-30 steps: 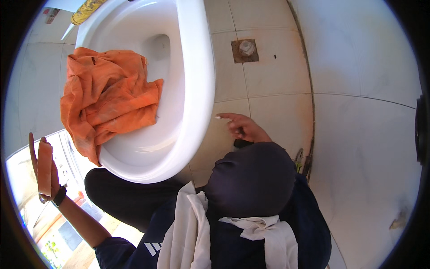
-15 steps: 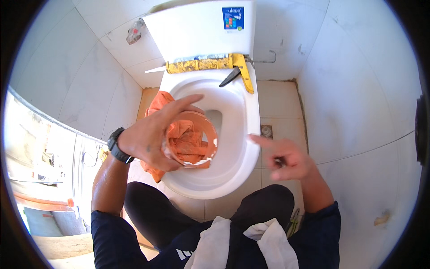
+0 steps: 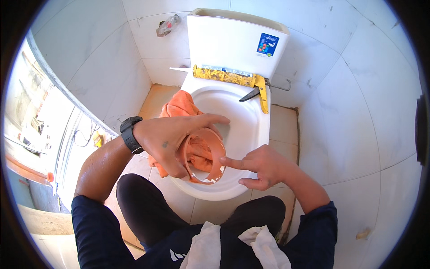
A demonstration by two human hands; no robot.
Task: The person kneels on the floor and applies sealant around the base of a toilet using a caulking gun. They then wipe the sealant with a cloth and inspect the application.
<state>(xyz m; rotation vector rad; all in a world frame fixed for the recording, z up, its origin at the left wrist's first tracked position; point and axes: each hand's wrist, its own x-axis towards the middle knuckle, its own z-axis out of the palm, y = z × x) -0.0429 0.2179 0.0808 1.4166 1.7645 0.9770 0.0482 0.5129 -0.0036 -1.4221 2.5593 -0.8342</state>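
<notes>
My left hand (image 3: pixel 165 136), with a black watch at the wrist, grips an orange-brown plastic ring (image 3: pixel 218 150) like a short piece of pipe, its thumb and fingers spread around the side. White dabs of paste mark the ring's lower right rim. The outstretched index finger of my right hand (image 3: pixel 264 167) touches that rim; the thumb stands apart and the other fingers curl with nothing visible in them. An orange cloth (image 3: pixel 180 105) drapes over the left side of the white toilet bowl (image 3: pixel 263 134) and shows through the ring.
A yellow caulking gun (image 3: pixel 230 77) with a white nozzle lies across the back of the bowl. Behind it stands the lidless cistern (image 3: pixel 224 40). A crumpled clear plastic thing (image 3: pixel 168 26) sticks out of the wall. Tiled walls (image 3: pixel 349 112) flank the toilet; a bright opening lies left.
My right hand has moved left, bringing its index finger onto the ring's rim. The ring, still in my left hand, is more tilted. The whole view has shifted.
</notes>
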